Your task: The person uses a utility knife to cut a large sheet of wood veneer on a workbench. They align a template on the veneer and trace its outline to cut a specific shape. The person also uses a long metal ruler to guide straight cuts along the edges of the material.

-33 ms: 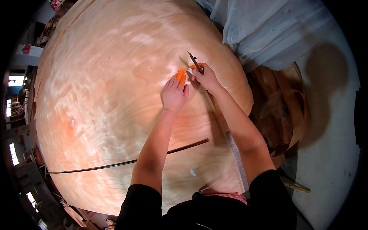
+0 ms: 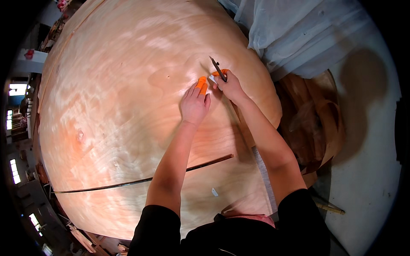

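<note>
A broad sheet of pale wood veneer [image 2: 128, 106] spreads under both hands. My left hand [image 2: 195, 106] lies on it with its fingers stretched forward, two of them in orange finger covers, and holds nothing. Just to its right, my right hand [image 2: 232, 87] is closed around a slim dark utility knife [image 2: 219, 70] with a small knob, its thin end pointing away from me. A small white piece [image 2: 212, 79] shows at the right fingertips, beside an orange-covered finger. What the hidden fingers pinch cannot be made out.
A long dark strip [image 2: 124, 184] crosses the sheet under my left forearm. A small white scrap [image 2: 215, 192] lies nearer to me. White translucent plastic sheeting [image 2: 294, 34] hangs at the far right, above brown curled veneer strips [image 2: 311, 115]. A stick [image 2: 331, 209] is at lower right.
</note>
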Demonstrator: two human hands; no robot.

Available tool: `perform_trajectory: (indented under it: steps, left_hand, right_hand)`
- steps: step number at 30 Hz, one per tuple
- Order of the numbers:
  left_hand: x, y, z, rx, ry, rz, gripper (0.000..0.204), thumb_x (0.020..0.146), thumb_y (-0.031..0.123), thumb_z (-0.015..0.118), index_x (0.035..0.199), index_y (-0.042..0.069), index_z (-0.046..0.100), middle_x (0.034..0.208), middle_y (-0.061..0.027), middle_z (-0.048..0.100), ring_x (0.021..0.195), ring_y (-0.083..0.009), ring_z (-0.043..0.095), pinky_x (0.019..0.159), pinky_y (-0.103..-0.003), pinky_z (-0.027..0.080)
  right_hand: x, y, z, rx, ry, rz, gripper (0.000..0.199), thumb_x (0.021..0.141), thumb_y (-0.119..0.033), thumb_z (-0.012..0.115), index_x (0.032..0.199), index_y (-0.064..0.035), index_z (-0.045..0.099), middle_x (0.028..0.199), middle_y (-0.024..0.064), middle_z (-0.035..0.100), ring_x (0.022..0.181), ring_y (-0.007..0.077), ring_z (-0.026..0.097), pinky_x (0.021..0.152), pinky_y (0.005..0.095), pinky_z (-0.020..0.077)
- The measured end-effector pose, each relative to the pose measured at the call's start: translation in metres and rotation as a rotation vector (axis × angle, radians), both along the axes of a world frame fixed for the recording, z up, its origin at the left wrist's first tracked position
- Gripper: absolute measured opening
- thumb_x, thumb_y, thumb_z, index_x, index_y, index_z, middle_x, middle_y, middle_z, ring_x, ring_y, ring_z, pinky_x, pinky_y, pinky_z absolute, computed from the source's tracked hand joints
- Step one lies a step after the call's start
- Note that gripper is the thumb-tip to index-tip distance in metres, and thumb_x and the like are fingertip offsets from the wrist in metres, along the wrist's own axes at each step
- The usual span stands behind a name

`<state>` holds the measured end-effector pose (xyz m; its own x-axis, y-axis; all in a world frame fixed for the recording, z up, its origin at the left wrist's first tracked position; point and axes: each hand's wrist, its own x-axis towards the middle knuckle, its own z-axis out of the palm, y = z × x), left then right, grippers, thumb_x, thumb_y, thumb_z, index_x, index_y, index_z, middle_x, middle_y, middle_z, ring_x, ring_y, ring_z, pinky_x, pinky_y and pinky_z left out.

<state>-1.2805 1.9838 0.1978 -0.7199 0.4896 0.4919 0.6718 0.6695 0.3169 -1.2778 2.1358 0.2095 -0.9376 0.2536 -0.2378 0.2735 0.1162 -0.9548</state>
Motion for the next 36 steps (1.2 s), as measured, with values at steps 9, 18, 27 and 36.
perform_trajectory:
  steps: [9, 18, 27, 36]
  left_hand:
    - [-0.003, -0.001, -0.002, -0.009, 0.016, -0.013, 0.031, 0.067, 0.014, 0.061, 0.095, 0.002, 0.057, 0.104, -0.0098, 0.054, 0.095, -0.0253, 0.052, 0.08, -0.033, 0.043]
    - [-0.004, -0.001, 0.004, -0.121, -0.029, -0.131, 0.032, 0.071, 0.015, 0.057, 0.099, 0.001, 0.056, 0.097, -0.0077, 0.054, 0.099, -0.0234, 0.046, 0.083, -0.037, 0.035]
    - [-0.007, 0.001, 0.005, -0.236, -0.052, -0.133, 0.029, 0.073, 0.016, 0.052, 0.1, 0.005, 0.056, 0.099, -0.0053, 0.053, 0.101, -0.0218, 0.043, 0.084, -0.037, 0.034]
    - [-0.007, 0.006, 0.009, -0.364, -0.025, -0.152, 0.03, 0.074, 0.016, 0.052, 0.101, 0.006, 0.057, 0.099, -0.0038, 0.055, 0.101, -0.0195, 0.044, 0.084, -0.036, 0.033]
  right_hand:
    - [-0.016, -0.006, -0.002, 0.331, -0.251, 0.044, 0.026, 0.076, -0.018, 0.055, 0.095, -0.0006, 0.048, 0.082, 0.0107, 0.061, 0.08, 0.0216, 0.06, 0.071, 0.0315, 0.0455]
    - [-0.022, 0.001, -0.021, 0.412, -0.269, 0.052, 0.032, 0.072, -0.022, 0.058, 0.096, -0.0019, 0.05, 0.088, 0.0134, 0.06, 0.086, 0.0266, 0.057, 0.072, 0.0345, 0.0447]
    - [-0.001, 0.013, -0.01, 0.303, -0.266, 0.125, 0.039, 0.064, -0.023, 0.064, 0.093, -0.0009, 0.049, 0.085, 0.0132, 0.059, 0.084, 0.025, 0.057, 0.07, 0.0329, 0.0446]
    - [-0.007, 0.021, 0.018, 0.829, -0.27, 0.313, 0.027, 0.074, -0.015, 0.055, 0.096, -0.0017, 0.047, 0.086, 0.0144, 0.059, 0.083, 0.0284, 0.057, 0.07, 0.0385, 0.0451]
